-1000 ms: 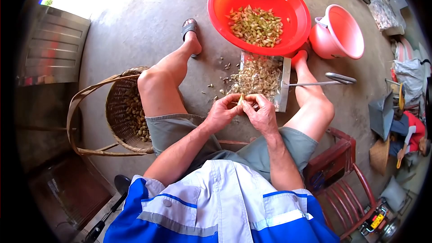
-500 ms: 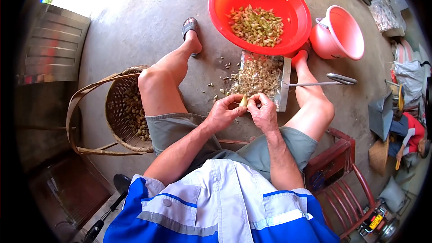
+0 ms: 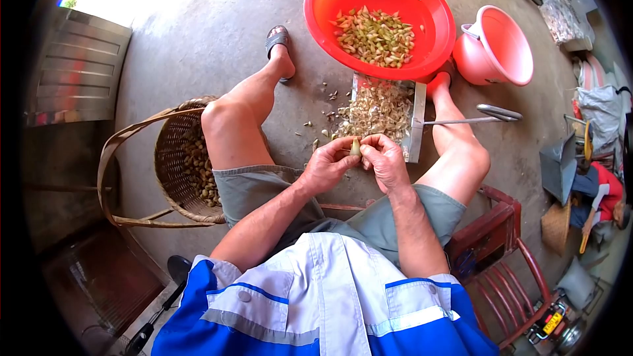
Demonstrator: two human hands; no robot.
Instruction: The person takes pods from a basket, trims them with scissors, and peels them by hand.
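Observation:
Between the thumb and fingers of my left hand is a small, pointed, pale-green shoot, tip upward. My right hand is closed beside it, thumb and forefinger pinched against the shoot's side. Both hands are above my lap, just nearer than a metal dustpan heaped with pale, dry husks. Beyond the dustpan, a wide red basin contains many similar pale-green pieces. To the left, a woven basket holds brownish, unpeeled-looking pieces.
A pink bucket stands right of the basin. The dustpan's long handle crosses over my right shin. A dark red wooden chair is at lower right. At the far right, a person in red is near a straw hat.
My right hand has shifted slightly left and its thumb now presses closer to the shoot. The shoot is turned a little in my left fingers; basin and basket are unchanged.

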